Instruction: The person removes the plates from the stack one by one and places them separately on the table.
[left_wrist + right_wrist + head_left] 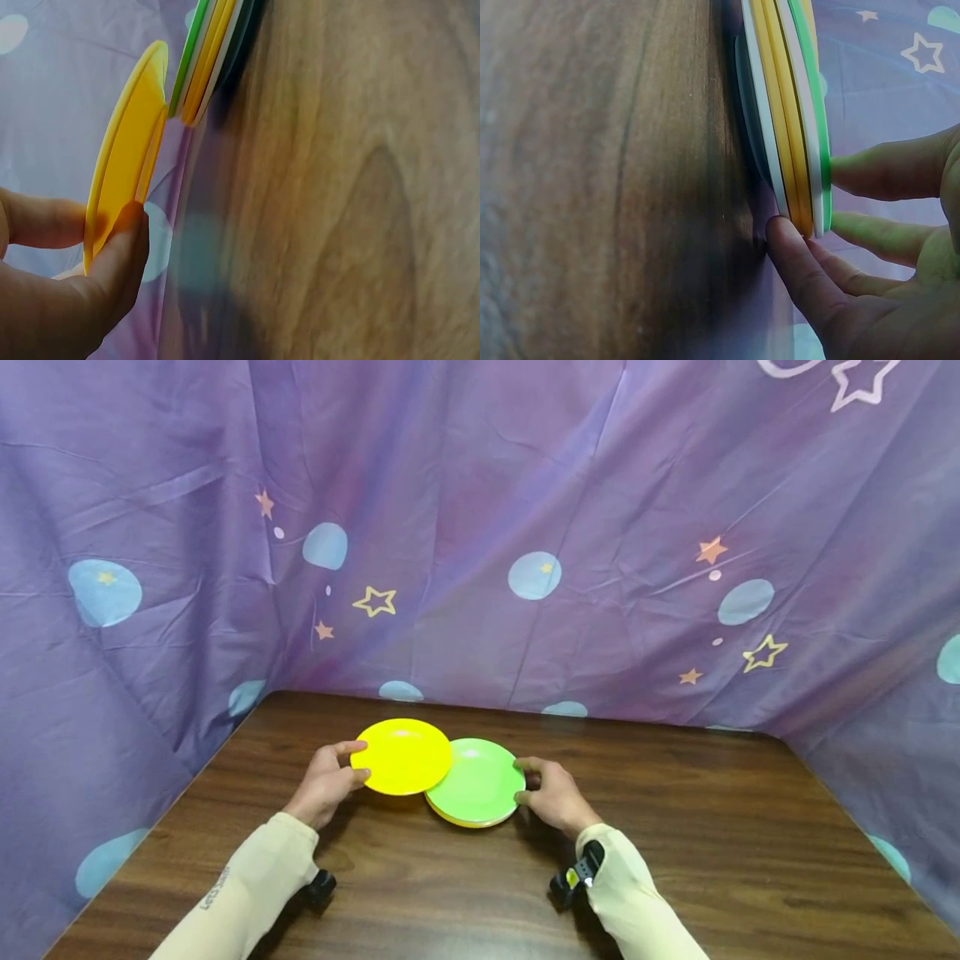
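Note:
A yellow plate (402, 757) is pinched at its left rim by my left hand (325, 783), thumb on one face and fingers on the other. It is raised and tilted, its right edge overlapping a green plate (476, 782) in the head view. That green plate tops a stack of plates (784, 120), whose rims show white and yellow layers below, with a dark underside. My right hand (553, 795) grips the stack at its right rim. In the right wrist view, fingertips (847, 171) meet the green face while another finger touches the lowest white rim.
The brown wood-grain table (450, 893) runs back to a purple curtain (465, 527) printed with stars and blue spots, which also hangs at both sides. Black wrist cameras are strapped on, one by the left sleeve (247, 877), one by the right sleeve (637, 893).

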Tool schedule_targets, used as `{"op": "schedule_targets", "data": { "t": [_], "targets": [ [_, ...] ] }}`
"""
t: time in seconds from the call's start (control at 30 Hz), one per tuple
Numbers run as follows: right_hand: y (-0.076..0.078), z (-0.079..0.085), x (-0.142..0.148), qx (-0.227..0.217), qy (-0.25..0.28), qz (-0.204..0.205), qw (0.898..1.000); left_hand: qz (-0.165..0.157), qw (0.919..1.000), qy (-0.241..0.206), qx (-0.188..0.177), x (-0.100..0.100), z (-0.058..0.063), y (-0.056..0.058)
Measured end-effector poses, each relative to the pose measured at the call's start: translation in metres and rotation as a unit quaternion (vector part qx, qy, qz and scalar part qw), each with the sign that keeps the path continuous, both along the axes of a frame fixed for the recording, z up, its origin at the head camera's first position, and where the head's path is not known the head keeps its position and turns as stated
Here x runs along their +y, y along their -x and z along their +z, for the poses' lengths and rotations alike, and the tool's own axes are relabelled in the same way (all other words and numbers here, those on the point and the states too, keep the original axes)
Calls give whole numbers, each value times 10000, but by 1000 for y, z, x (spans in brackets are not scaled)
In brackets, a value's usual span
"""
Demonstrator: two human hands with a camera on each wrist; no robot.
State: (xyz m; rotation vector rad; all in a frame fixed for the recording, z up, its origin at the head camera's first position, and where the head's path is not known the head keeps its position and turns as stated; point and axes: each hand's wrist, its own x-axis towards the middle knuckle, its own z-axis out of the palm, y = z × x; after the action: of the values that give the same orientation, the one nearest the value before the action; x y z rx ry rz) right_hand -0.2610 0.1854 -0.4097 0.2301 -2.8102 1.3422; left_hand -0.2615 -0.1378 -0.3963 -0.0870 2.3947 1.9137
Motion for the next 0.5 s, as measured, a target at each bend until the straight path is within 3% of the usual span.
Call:
{"op": "schedule_targets", "data": {
  "t": [0.5],
  "targets": [
    [-2,-1,0,47,76,-28,10000,441,9988,-6,-204,-27,-3,6]
  ]
}}
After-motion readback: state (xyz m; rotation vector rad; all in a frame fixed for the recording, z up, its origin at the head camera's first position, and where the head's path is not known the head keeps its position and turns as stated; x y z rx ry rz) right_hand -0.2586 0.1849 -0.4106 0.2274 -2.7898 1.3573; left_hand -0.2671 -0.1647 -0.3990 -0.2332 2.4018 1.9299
